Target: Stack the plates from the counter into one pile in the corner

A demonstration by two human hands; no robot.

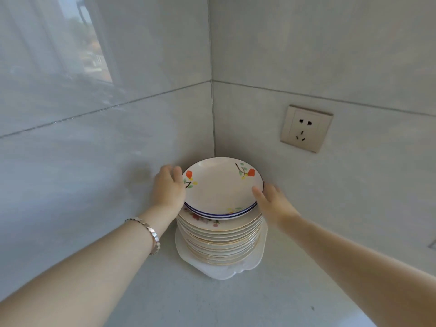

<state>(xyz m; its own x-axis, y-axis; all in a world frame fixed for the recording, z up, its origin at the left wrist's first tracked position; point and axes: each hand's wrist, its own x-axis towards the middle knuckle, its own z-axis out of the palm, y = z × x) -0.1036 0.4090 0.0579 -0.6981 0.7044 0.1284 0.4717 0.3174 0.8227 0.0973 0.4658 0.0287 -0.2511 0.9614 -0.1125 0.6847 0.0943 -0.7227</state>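
A tall pile of plates [220,241] stands in the counter's corner where two tiled walls meet. Most have gold rims, and the lowest is a wider white plate [219,271] with a wavy edge. On top lies a white plate with red flowers [221,187] and a blue rim line. My left hand [168,187] grips its left edge, thumb on the rim. My right hand [271,200] holds its right edge, thumb resting on the plate's face. A bracelet circles my left wrist.
A beige wall socket [306,128] sits on the right wall above the pile. The grey counter [212,303] stretches toward me in front of the pile. The glossy left wall [94,138] reflects a window.
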